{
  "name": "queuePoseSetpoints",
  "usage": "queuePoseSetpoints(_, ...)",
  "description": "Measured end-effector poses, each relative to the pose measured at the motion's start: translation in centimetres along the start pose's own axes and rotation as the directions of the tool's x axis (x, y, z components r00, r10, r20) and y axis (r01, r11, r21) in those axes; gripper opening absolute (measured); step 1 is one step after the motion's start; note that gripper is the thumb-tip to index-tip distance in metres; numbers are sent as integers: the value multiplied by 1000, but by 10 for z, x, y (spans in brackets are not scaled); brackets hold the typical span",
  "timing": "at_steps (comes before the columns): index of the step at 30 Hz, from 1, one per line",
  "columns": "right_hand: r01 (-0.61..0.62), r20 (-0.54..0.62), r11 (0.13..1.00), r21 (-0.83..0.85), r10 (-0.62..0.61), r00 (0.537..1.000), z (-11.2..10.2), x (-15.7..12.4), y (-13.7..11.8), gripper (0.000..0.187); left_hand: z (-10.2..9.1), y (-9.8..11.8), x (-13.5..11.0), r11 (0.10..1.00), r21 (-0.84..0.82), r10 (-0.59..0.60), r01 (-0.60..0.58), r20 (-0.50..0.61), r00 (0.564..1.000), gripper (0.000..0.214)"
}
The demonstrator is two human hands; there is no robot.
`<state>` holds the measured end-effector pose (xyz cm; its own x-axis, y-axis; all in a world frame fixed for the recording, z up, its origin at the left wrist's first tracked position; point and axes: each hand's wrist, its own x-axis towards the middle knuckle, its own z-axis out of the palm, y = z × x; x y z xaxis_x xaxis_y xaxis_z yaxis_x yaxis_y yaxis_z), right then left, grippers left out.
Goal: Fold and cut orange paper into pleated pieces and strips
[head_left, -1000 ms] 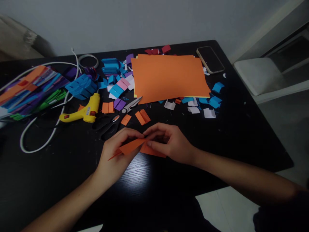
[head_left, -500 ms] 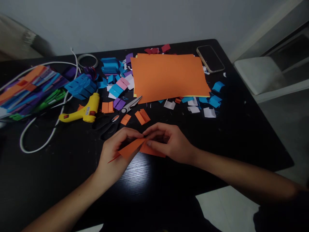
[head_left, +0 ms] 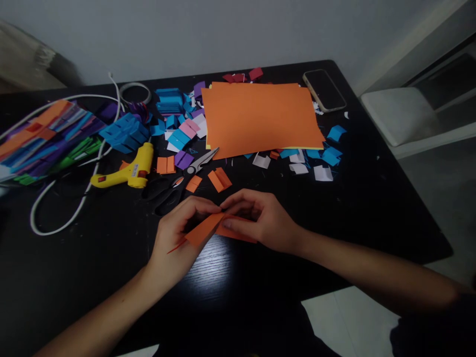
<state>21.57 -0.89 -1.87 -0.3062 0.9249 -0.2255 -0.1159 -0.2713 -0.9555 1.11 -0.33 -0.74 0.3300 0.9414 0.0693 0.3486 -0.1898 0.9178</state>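
Note:
A folded piece of orange paper is held between both hands above the dark table's front part. My left hand grips its left flap, with a thin orange edge showing below the thumb side. My right hand pinches the right part, its thumb lying along the paper. The fingertips of both hands meet near the fold, and the far side of the paper is hidden behind them. Just beyond my left hand lie black-handled scissors, partly opened, and small orange folded pieces.
A yellow glue gun lies left, beside a white cable and bundles of coloured paper strips. Orange sheets are stacked at the back over paper scraps. A phone rests near the back right corner of the table.
The orange paper's left flap has shifted very slightly to the right and tilted between my fingers. Both hands stay in nearly the same place.

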Motion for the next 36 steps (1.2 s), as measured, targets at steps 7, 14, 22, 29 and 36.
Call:
queuePoseSetpoints(7,-33,-27,999,32,34,999,1,0,0,25,-2,-4,-4,999,0,34,-34,28,999,14)
queuePoseSetpoints(14,-73,-31,997,14,74,997,2,-1,-4,25,-1,-1,-2,998,39,39,-39,3,999,14)
queuePoseSetpoints(22,-62,-53,998,18,62,997,2,-1,-2,29,1,2,-3,993,116,24,-21,-25,999,13)
queuePoseSetpoints(29,-23,-51,1000,-15,23,998,2,-2,-3,29,5,1,-4,993,112,-13,19,-56,998,12)
queuePoseSetpoints(36,-37,-37,999,-12,37,999,3,-3,-4,31,6,-4,-6,995,89,-35,42,-75,997,11)
